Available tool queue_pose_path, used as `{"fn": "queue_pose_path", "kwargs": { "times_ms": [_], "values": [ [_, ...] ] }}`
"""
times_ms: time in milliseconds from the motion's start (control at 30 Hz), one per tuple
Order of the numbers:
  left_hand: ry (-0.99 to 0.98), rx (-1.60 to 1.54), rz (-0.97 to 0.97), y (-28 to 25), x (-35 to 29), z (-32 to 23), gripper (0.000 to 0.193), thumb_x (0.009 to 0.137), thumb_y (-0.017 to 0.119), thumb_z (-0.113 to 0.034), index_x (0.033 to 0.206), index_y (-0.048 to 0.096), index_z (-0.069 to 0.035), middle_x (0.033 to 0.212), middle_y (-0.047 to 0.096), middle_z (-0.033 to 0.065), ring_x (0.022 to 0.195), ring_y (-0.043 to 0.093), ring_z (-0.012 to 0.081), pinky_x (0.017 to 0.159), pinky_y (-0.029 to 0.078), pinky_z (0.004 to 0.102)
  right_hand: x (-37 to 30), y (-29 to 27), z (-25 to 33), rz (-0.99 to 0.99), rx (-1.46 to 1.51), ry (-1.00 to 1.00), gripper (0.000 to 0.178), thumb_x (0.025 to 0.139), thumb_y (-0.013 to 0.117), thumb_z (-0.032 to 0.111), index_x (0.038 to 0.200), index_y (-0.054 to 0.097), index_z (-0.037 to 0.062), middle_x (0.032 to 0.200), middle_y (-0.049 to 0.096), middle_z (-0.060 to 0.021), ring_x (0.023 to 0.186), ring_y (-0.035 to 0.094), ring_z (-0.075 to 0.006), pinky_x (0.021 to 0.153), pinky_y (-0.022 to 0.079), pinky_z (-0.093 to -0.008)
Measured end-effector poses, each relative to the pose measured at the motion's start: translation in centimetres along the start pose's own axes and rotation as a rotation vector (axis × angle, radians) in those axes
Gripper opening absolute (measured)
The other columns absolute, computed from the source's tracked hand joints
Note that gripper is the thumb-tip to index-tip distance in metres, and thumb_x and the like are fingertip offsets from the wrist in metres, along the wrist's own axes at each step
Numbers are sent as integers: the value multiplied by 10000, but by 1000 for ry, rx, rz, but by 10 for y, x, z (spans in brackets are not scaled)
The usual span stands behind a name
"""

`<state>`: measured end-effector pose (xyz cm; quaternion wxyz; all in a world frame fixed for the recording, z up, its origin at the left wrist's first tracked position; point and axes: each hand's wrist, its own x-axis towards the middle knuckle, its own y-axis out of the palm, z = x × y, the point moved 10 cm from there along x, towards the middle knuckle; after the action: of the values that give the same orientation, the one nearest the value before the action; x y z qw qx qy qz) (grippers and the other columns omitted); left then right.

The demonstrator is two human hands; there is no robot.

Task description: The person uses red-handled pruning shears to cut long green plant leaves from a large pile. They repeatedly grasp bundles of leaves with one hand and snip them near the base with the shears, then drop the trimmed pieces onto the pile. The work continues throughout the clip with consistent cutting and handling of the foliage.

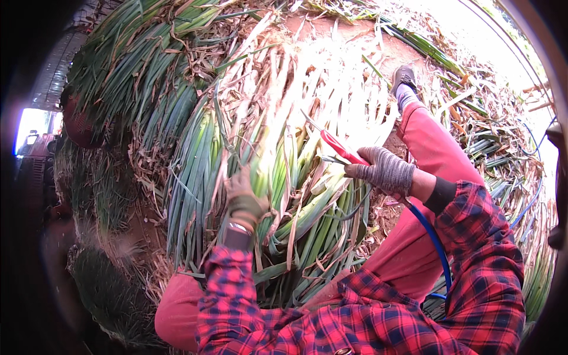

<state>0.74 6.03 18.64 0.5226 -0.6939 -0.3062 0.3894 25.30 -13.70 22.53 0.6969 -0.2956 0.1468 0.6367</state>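
Note:
My left hand (245,200), in a brownish-green work glove, is closed around a green onion (258,176) at the near side of a broad pile of green onions (198,177). Slight blur and leaves partly hide its fingers. My right hand (384,170), in a grey striped glove, is wrapped round a red air blow gun (338,146). The gun's thin nozzle points up and left over the pale, brightly lit stalks. From under that hand a blue hose (435,234) runs down past my right sleeve.
More bundled green onions (142,77) are heaped at the far left, with a dark green bundle (112,296) lower left. Dry leaves and peelings (467,118) litter the ground on the right. My right leg (435,139) stretches forward beside the pile. Bare reddish soil (349,32) shows at the far side.

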Motion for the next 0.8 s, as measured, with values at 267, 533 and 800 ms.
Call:
{"fn": "queue_pose_path", "kwargs": {
  "times_ms": [267, 533, 800],
  "values": [
    [219, -196, -69, -7, -86, -46, 656, 663, 728, -215, 1286, 526, -184, 1168, 498, 171, 1068, 488, 370, 911, 440, 443, -22, -5, -27, -69, 13, 209, 474, 853, 647, 465, 998, 523, 30, 541, 463, -20, 331, 420, -110, 255, 311, -275],
    [327, 16, -180, 29, -110, -56, 615, 705, 667, -334, 1284, 543, -170, 1177, 503, 173, 1059, 504, 375, 893, 438, 473, -49, 94, -43, 219, -282, -47, 475, 825, 672, 490, 909, 623, 25, 630, 589, -66, 516, 568, -160, 495, 472, -333],
    [235, -308, 7, 23, -92, -48, 557, 709, 696, -363, 1210, 610, -134, 1129, 537, 162, 1032, 552, 332, 891, 467, 407, 29, 54, -69, 89, -257, 84, 504, 844, 656, 495, 866, 601, -6, 581, 540, -50, 468, 527, -169, 449, 431, -336]
  ]
}}
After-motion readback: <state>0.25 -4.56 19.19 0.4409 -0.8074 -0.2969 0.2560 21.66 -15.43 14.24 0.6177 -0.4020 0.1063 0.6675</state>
